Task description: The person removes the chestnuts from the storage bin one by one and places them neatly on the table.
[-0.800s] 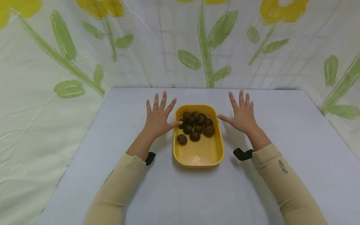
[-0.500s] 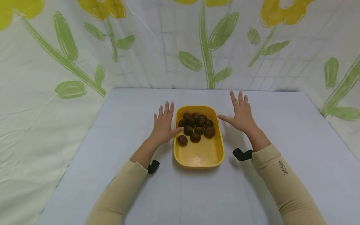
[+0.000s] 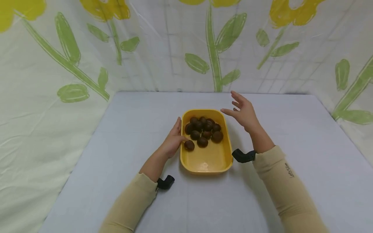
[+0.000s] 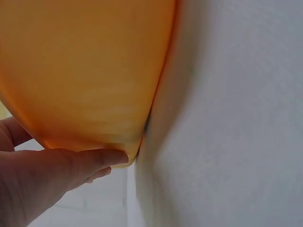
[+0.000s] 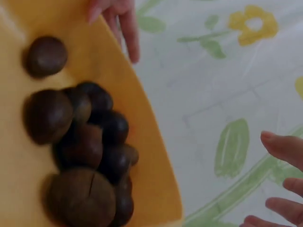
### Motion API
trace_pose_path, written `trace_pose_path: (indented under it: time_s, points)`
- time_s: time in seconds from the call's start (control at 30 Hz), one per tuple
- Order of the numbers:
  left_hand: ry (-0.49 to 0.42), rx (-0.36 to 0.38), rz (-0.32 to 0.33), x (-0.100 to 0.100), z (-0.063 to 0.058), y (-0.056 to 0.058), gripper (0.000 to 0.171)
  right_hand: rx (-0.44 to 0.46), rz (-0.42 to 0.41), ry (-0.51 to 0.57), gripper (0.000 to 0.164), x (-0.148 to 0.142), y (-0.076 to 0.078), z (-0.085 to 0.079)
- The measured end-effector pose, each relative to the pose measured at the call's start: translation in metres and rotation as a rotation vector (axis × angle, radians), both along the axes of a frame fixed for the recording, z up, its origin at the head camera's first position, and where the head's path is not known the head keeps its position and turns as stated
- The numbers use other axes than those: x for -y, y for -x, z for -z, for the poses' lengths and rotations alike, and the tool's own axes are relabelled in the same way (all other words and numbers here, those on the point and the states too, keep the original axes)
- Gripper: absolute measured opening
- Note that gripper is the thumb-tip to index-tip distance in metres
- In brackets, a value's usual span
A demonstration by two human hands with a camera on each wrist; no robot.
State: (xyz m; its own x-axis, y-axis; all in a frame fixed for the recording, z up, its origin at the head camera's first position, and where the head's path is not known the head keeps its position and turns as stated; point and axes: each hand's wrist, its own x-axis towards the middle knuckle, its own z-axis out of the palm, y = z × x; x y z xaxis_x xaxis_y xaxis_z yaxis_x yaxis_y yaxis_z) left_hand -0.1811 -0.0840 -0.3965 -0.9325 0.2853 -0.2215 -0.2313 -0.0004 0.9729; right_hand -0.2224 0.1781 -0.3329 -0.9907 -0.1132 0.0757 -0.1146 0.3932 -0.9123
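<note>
A yellow plastic tray (image 3: 205,160) with rounded corners stands on the table, with several dark brown chestnuts (image 3: 202,141) mostly gathered in its far half. My left hand (image 3: 171,143) holds the tray's left side, thumb over the rim and fingers along the outer wall. The left wrist view shows this hand (image 4: 42,177) against the tray's smooth side (image 4: 90,66). Off the tray's far right corner is my right hand (image 3: 245,114), raised, fingers slightly bent and apart, holding nothing. In the right wrist view its fingers (image 5: 286,149) are away from the tray wall (image 5: 151,161).
The table (image 3: 262,194) has a pale cover. Behind it hangs a white curtain (image 3: 145,71) printed with yellow flowers and green leaves. A black curved piece sits at each wrist, below the beige sleeves (image 3: 128,202).
My left hand has come down and right from beside the tray to hold its left side. My right hand has turned inward and bent its fingers. The tray and chestnuts stay put.
</note>
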Motion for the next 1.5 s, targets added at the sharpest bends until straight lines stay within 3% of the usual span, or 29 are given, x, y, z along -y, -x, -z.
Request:
trace_pose_path:
  time_s: [0.17, 0.37, 0.53, 0.73, 0.87, 1.17, 1.5]
  points:
    - [-0.054, 0.023, -0.014, -0.001, 0.002, 0.000, 0.092, 0.031, -0.046, 0.063, 0.072, 0.018, 0.001, -0.004]
    - [-0.069, 0.029, -0.017, 0.000, 0.004, 0.000, 0.091, 0.103, -0.167, 0.072, 0.066, 0.043, 0.000, -0.001]
    - [-0.092, 0.022, 0.001, 0.000, 0.001, 0.000, 0.090, 0.160, -0.269, 0.022, 0.061, 0.059, -0.002, 0.007]
    - [-0.128, 0.027, 0.008, 0.000, 0.001, 0.000, 0.090, 0.226, -0.395, -0.123, 0.051, 0.074, -0.005, 0.015]
    - [-0.139, 0.026, 0.012, 0.000, 0.001, 0.000, 0.089, 0.286, -0.430, -0.197, 0.047, 0.083, -0.006, 0.020]
    - [-0.164, 0.055, -0.003, 0.003, 0.003, 0.001, 0.091, 0.389, -0.486, -0.228, 0.043, 0.097, -0.006, 0.034]
    - [-0.170, 0.047, -0.005, 0.002, 0.002, 0.000, 0.087, 0.403, -0.556, -0.298, 0.039, 0.108, -0.008, 0.041]
